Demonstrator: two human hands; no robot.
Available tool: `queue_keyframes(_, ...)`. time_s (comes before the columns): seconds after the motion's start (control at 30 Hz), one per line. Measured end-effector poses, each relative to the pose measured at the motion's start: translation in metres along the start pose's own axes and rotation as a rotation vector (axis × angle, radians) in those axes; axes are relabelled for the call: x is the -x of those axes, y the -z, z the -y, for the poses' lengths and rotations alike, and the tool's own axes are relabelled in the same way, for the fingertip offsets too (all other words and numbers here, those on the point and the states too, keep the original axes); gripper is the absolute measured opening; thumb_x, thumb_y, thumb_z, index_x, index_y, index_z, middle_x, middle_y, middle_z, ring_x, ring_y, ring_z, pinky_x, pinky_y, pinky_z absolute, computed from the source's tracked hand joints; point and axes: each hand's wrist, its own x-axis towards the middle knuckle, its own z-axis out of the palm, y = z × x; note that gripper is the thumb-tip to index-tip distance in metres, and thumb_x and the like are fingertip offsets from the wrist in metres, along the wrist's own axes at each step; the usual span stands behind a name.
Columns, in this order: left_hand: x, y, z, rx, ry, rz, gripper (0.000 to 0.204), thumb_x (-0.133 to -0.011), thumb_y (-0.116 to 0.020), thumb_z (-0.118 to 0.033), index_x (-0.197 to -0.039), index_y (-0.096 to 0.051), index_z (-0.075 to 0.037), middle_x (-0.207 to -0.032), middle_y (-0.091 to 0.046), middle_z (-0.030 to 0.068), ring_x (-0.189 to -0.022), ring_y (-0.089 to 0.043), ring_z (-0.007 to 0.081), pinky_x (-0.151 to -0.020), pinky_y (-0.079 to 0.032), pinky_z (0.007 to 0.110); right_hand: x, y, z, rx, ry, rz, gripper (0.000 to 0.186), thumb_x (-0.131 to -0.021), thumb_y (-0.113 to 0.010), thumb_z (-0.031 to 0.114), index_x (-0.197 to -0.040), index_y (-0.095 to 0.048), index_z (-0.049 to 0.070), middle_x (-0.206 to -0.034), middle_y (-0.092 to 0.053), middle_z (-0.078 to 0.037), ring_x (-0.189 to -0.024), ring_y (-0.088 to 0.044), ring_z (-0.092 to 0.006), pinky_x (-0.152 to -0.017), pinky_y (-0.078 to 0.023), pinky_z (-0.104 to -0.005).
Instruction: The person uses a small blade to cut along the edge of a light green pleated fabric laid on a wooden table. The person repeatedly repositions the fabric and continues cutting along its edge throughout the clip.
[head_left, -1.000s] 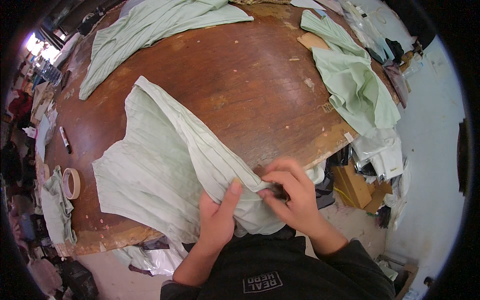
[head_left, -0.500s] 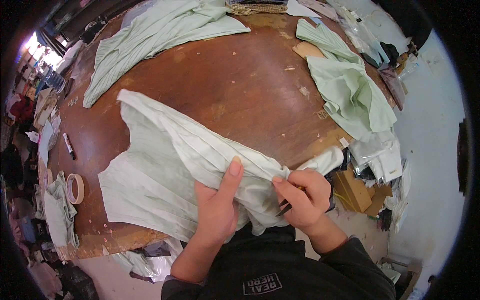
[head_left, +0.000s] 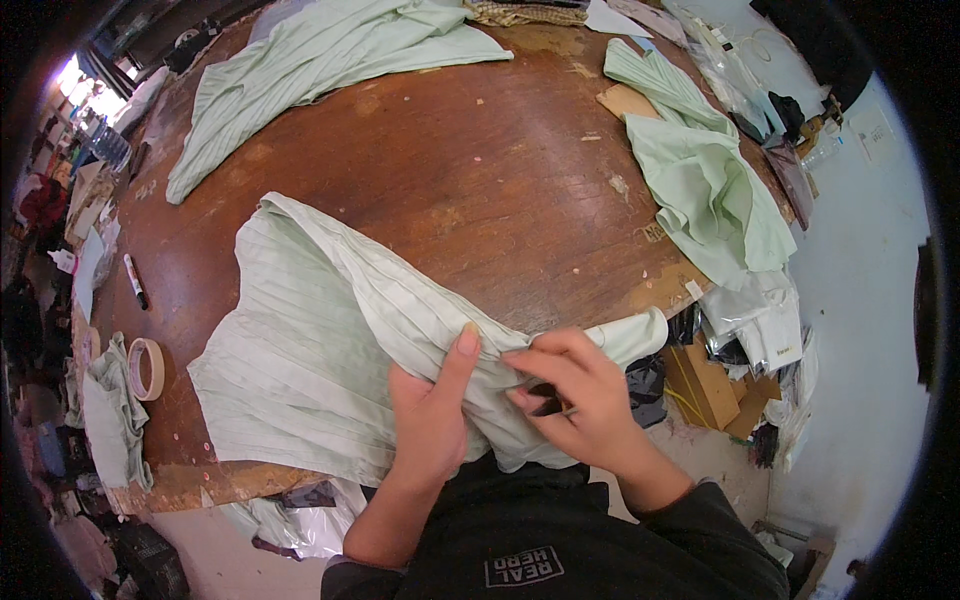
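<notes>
A pale green pleated garment [head_left: 300, 350] lies at the table's near edge, part of it drawn up toward me. My left hand [head_left: 435, 415] is closed on it, thumb on top of the folded cloth. Close by on the right, my right hand [head_left: 575, 400] has its fingertips at the garment's upper edge. A small dark tool [head_left: 546, 400], which looks like thread snips, is tucked in that hand; most of it is hidden by the fingers. Beyond my right hand a rolled end of pale cloth sticks out over the edge.
More pale green cloth lies at the far left [head_left: 300, 75] and far right [head_left: 700, 190] of the brown table [head_left: 480, 180]. A marker [head_left: 136, 282], a tape roll [head_left: 147, 369] and a folded cloth [head_left: 116, 415] sit at the left. A cardboard box [head_left: 705, 390] stands below the right edge.
My right hand has shifted left along the garment's edge, nearer my left hand, and its fingers have spread somewhat. The dark tool's tip no longer points down out of the hand.
</notes>
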Motion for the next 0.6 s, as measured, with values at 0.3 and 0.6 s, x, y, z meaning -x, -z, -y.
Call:
queue_keyframes(0.3,0.005,-0.003,-0.002,-0.042,0.019,-0.045,0.027,-0.09,-0.063,-0.005,-0.114,-0.053,0.003,-0.105,-0.06,0.0051,-0.094,-0.056,0.0099,-0.083,-0.046,0.025,-0.018,0.027,0.013,0.088,0.033,-0.073,0.035,-0.074,-0.074,0.008,-0.104,-0.059,-0.002,-0.089,-0.061,-0.014,-0.073,-0.058,-0.0263,-0.062,-0.046,-0.0329)
queue_keyframes(0.6,0.009,-0.002,-0.004,-0.049,0.001,-0.047,0.024,-0.089,-0.064,-0.004,-0.11,-0.056,0.002,-0.102,-0.061,0.004,-0.091,-0.057,0.0092,-0.081,-0.046,0.024,-0.017,0.012,0.001,0.274,0.238,-0.117,0.036,-0.065,-0.079,0.004,-0.097,-0.063,-0.001,-0.088,-0.066,-0.013,-0.07,-0.06,-0.0264,-0.059,-0.047,-0.032)
